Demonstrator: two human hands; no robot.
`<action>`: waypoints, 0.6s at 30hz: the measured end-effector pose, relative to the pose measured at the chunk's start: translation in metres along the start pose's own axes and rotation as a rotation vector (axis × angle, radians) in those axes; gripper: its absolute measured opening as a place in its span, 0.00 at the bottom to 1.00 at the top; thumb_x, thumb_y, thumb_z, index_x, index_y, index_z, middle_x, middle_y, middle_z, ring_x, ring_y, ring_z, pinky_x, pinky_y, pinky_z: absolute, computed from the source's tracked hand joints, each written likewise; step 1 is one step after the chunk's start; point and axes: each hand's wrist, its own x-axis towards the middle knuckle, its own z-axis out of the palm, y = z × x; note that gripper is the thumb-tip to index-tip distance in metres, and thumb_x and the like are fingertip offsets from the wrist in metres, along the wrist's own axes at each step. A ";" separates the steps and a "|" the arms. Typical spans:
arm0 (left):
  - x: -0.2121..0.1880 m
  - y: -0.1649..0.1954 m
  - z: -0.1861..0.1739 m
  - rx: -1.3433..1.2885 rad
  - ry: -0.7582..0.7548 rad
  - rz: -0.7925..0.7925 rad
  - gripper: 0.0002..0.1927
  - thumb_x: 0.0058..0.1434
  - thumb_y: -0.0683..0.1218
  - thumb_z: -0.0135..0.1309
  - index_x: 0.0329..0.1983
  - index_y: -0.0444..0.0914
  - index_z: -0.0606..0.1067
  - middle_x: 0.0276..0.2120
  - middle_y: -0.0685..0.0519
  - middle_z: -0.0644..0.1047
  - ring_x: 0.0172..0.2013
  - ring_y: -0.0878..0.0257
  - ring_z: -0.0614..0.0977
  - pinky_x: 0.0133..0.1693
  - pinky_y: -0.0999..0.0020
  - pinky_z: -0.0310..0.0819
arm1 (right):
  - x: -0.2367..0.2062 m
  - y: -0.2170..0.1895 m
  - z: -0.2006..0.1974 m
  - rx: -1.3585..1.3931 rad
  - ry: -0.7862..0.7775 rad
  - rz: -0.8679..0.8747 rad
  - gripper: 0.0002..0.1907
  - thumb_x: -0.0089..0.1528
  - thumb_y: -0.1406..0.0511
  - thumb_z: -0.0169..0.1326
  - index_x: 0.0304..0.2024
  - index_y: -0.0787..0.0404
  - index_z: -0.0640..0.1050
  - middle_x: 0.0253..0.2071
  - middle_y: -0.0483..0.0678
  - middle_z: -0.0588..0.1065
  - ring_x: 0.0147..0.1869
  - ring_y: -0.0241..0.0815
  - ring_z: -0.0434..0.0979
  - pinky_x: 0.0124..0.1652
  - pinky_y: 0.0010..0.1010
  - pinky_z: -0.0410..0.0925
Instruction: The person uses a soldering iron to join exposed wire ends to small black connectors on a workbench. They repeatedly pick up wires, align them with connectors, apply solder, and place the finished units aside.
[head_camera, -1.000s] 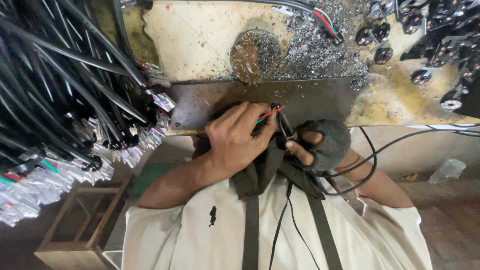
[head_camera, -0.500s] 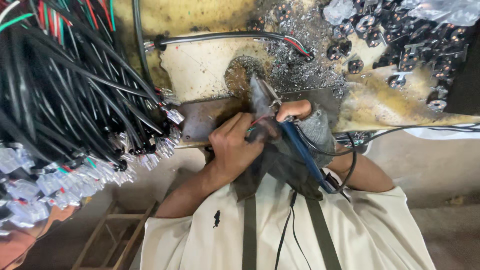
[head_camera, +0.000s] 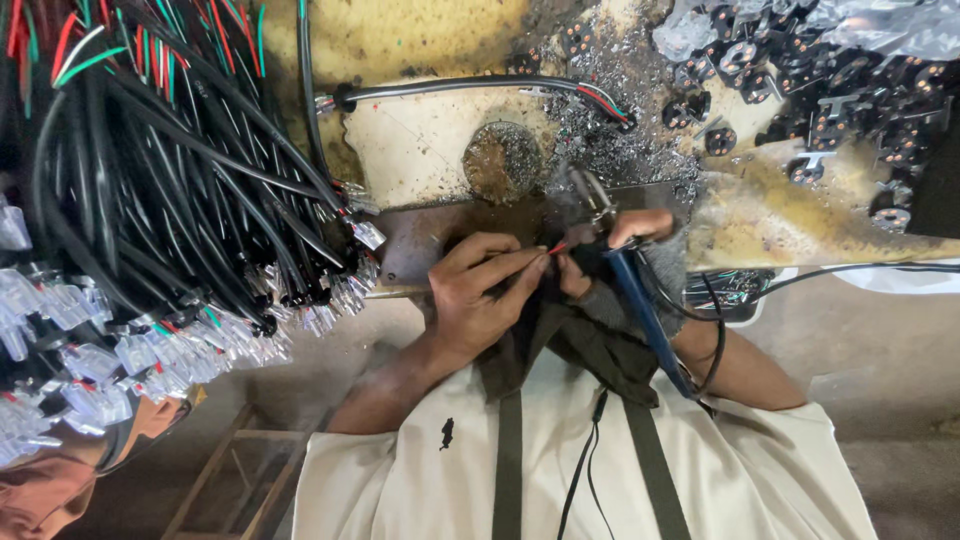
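One red wire (head_camera: 556, 247) betw. left-hand fingers (head_camera: 520, 265), soldering iron (head_camera: 640, 300) alongside.

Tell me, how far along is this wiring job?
Seemingly done: the bundle of cables with clear plugs. In hand: left hand pinches a red wire; right hand holds a blue-handled soldering iron. Probably left: black connectors piled nearby.

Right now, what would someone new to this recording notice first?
At centre, the left hand pinches a thin red wire against the tip of a blue-handled soldering iron gripped by the gloved right hand. On the left hangs a thick bundle of black cables with clear plastic connectors. A scorched yellow workbench strewn with silvery solder scraps fills the top.
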 end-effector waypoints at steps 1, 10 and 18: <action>0.000 -0.001 0.001 -0.006 0.008 0.004 0.09 0.59 0.37 0.67 0.43 0.36 0.83 0.38 0.49 0.79 0.36 0.60 0.83 0.38 0.69 0.78 | 0.002 -0.008 0.003 -0.003 0.017 0.046 0.05 0.60 0.69 0.61 0.36 0.61 0.77 0.35 0.43 0.76 0.38 0.33 0.76 0.40 0.25 0.67; 0.000 -0.001 -0.009 0.061 -0.097 0.021 0.07 0.60 0.38 0.66 0.42 0.35 0.82 0.34 0.48 0.79 0.31 0.57 0.83 0.34 0.67 0.77 | 0.006 -0.013 0.005 -0.313 0.020 -0.055 0.02 0.62 0.67 0.64 0.37 0.58 0.82 0.36 0.44 0.80 0.44 0.40 0.79 0.49 0.29 0.68; 0.028 0.009 -0.032 0.394 -0.012 -0.180 0.02 0.65 0.42 0.61 0.38 0.38 0.81 0.31 0.45 0.82 0.29 0.50 0.84 0.30 0.60 0.76 | -0.011 0.002 0.009 -0.237 0.075 0.003 0.06 0.58 0.69 0.65 0.36 0.61 0.81 0.35 0.45 0.80 0.41 0.38 0.78 0.46 0.26 0.67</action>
